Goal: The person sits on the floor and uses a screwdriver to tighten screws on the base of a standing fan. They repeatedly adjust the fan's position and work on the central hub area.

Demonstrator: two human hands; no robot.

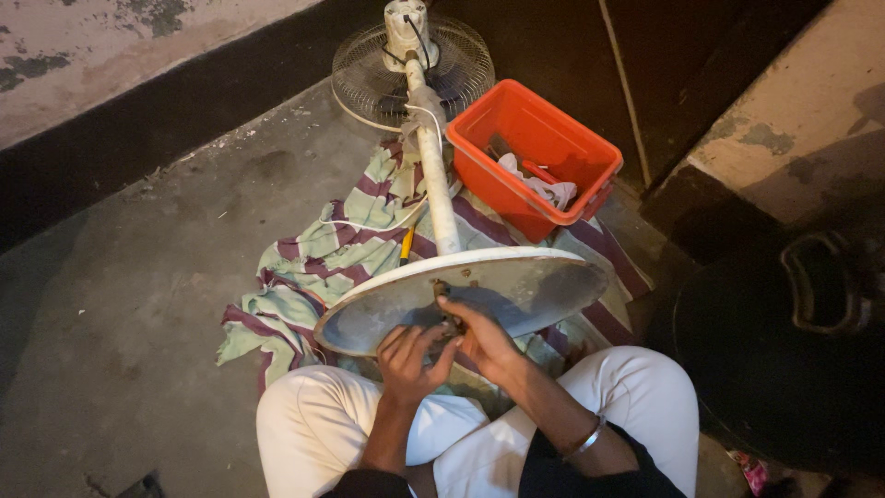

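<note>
A pedestal fan lies on its side on a striped cloth (313, 249). Its round white base (544, 281) faces me with the underside up, and its white pole (436, 180) runs away to the wire fan guard (369, 74) and motor (406, 28). My left hand (407, 360) rests on the underside of the base with its fingers curled. My right hand (487, 339) is beside it, fingers pinched on a small metal fitting (444, 293) at the centre of the base. What exactly the fingers grip is partly hidden.
An orange plastic bin (502, 124) with rags and small tools stands right of the pole. A yellow-handled tool (407, 245) lies on the cloth. A dark round object with a handle (784, 360) sits at the right. Walls close off the back.
</note>
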